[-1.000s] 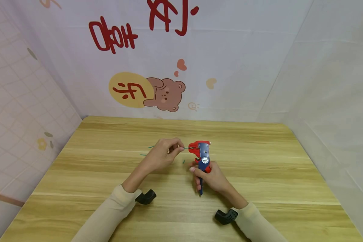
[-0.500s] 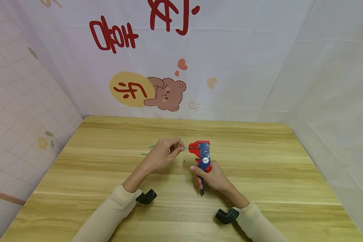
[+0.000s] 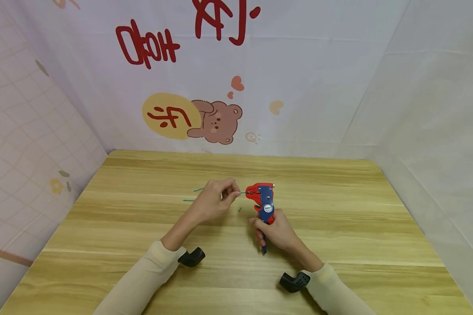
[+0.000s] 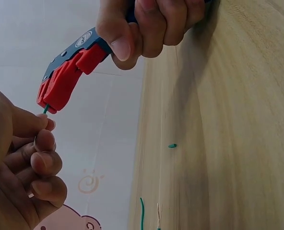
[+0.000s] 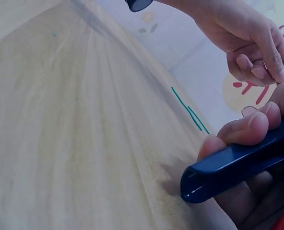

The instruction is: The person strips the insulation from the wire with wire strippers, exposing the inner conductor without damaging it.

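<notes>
My left hand (image 3: pixel 214 201) pinches a thin green wire (image 3: pixel 242 192) between thumb and forefinger, left of the wire stripper's head. The wire's far end runs into the red jaws of the red and blue wire stripper (image 3: pixel 266 199). My right hand (image 3: pixel 280 229) grips the stripper by its handles, fingers wrapped round them and thumb across the front. In the left wrist view, a short bit of green wire (image 4: pixel 46 109) shows between the left fingertips and the red head. From the right wrist, the dark blue handle (image 5: pixel 228 163) lies in the curled fingers; the stripper's head is out of frame.
On the wooden table (image 3: pixel 331 210), two green wires (image 3: pixel 187 200) lie behind the left forearm, one with a bare copper end (image 4: pixel 158 211). A small green scrap (image 3: pixel 240 209) lies between the hands. A printed white cloth (image 3: pixel 307 87) stands behind the table.
My right fingers have drawn in closer round the stripper's handles, and the handle's lower end has shifted slightly right. The left hand and wire have stayed almost still.
</notes>
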Demonstrator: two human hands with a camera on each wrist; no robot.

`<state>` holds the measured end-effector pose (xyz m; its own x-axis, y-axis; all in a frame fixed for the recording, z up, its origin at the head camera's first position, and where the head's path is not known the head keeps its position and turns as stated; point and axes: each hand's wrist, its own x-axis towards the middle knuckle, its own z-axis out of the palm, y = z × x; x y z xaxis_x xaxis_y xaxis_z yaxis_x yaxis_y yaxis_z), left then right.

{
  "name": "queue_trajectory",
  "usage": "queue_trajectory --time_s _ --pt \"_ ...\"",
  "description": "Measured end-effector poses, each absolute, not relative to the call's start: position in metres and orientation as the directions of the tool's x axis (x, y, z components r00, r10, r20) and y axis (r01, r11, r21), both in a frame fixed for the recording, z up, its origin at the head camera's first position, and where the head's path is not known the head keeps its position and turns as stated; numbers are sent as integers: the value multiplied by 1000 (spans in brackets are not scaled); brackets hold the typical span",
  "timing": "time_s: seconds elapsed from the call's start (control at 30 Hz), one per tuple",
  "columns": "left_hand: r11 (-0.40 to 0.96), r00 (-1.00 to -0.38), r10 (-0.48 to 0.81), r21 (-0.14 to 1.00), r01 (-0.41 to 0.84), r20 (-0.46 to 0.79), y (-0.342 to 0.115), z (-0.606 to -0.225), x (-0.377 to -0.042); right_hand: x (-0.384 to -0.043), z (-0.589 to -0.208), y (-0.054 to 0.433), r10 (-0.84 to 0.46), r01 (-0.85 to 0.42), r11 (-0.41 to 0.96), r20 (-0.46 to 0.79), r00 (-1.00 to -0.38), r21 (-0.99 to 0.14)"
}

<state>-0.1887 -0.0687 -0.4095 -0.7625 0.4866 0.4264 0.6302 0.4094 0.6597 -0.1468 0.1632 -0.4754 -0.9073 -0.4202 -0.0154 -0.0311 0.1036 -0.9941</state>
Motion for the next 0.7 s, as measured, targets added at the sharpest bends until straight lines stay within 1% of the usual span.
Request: queue_trajectory --time_s 0.47,0.6,0.7 --pt "397 -771 475 678 618 425 -66 -413 -188 -143 -480 162 -393 21 53 -40 -918 -998" --pt "392 -772 475 683 616 423 -66 -414 -187 -143 -481 160 -350 72 44 -82 -933 -996" --pt "393 -772 476 683 615 421 -66 -415 -186 -143 -483 161 -347 106 20 -106 -932 -994"
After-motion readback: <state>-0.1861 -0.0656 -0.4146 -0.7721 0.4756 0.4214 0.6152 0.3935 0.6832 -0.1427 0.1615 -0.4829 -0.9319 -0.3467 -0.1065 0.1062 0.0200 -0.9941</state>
